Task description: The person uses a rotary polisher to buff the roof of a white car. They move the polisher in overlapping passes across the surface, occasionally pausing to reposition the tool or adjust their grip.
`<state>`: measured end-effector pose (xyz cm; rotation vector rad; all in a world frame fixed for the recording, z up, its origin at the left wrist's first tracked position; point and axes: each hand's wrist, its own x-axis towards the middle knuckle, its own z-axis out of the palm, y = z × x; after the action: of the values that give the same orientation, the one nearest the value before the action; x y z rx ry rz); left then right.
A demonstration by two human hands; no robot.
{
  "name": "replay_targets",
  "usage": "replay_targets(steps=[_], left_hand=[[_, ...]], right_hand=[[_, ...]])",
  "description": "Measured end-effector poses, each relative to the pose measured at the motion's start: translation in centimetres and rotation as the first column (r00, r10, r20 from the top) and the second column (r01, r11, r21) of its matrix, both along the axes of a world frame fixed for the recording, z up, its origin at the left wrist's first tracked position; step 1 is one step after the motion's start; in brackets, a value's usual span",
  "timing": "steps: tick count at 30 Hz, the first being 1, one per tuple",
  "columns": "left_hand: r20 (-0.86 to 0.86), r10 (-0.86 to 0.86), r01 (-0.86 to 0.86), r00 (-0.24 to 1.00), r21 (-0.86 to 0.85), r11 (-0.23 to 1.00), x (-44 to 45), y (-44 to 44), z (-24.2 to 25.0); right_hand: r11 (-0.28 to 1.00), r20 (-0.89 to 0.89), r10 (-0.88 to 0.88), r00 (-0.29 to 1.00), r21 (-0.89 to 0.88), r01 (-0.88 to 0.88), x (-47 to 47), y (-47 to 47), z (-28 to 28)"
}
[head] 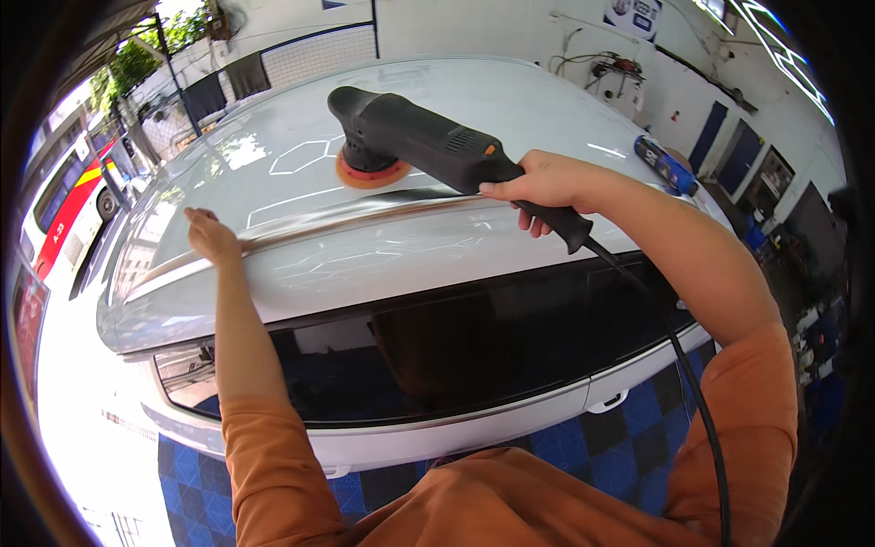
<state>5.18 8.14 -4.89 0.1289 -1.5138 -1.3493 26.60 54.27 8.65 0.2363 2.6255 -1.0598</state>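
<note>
My right hand (550, 188) grips the rear handle of a black corded car polisher (424, 133). The polisher's orange foam pad (372, 176) is at the white car roof (444, 89); whether it touches the paint is unclear. A dark and brownish strip (355, 222) runs across the roof, near its side edge. At the left part of this strip, my left hand (212, 236) rests with its fingers curled; I cannot tell if it pinches anything. The polisher's black cord (690, 362) hangs from the handle, down past my right forearm.
A blue bottle (665, 164) lies on the roof at the right. Below the roof are dark side windows (451, 349) and door handles (607, 402). Blue and black floor tiles (560, 444) lie beneath. A red and white bus (65, 205) stands outside at the left.
</note>
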Motion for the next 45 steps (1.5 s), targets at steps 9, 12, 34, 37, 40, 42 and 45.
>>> replay_targets(steps=[9, 12, 34, 37, 40, 42, 45], left_hand=[[0.041, 0.024, -0.022, 0.999, -0.027, 0.999, -0.7, -0.1, -0.4], [0.033, 0.043, -0.042, 0.999, -0.043, 0.998, -0.7, -0.2, -0.5], [0.393, -0.392, 0.489, 0.832, -0.184, 0.853, 1.0, 4.4, 4.0], [0.506, -0.576, 0.760, 0.642, -0.316, 0.568, 4.5, 8.2, 7.4], [0.606, -0.560, 0.801, 0.565, -0.241, 0.547, 7.1, 9.8, 10.9], [0.655, -0.526, 0.802, 0.543, -0.219, 0.555, 7.6, 9.5, 12.2], [0.732, -0.458, 0.796, 0.505, -0.189, 0.576, 6.8, 7.4, 12.7]], right_hand=[[0.894, -0.019, -0.357, 0.934, -0.297, 0.335, 4.2, 6.2, -1.1], [0.784, -0.071, -0.398, 0.915, -0.544, 0.299, 5.4, 8.5, -1.7], [0.759, -0.080, -0.207, 0.975, -0.642, 0.109, 10.1, -0.3, -2.7], [0.742, -0.079, -0.078, 0.994, -0.670, 0.005, 8.4, -4.9, -3.4], [0.676, -0.056, 0.019, 0.998, -0.735, -0.054, 6.0, -9.2, -3.8], [0.631, -0.039, 0.072, 0.997, -0.772, -0.076, 4.4, -12.0, -3.9], [0.650, -0.080, 0.138, 0.987, -0.745, -0.151, 2.7, -15.8, -3.9]])
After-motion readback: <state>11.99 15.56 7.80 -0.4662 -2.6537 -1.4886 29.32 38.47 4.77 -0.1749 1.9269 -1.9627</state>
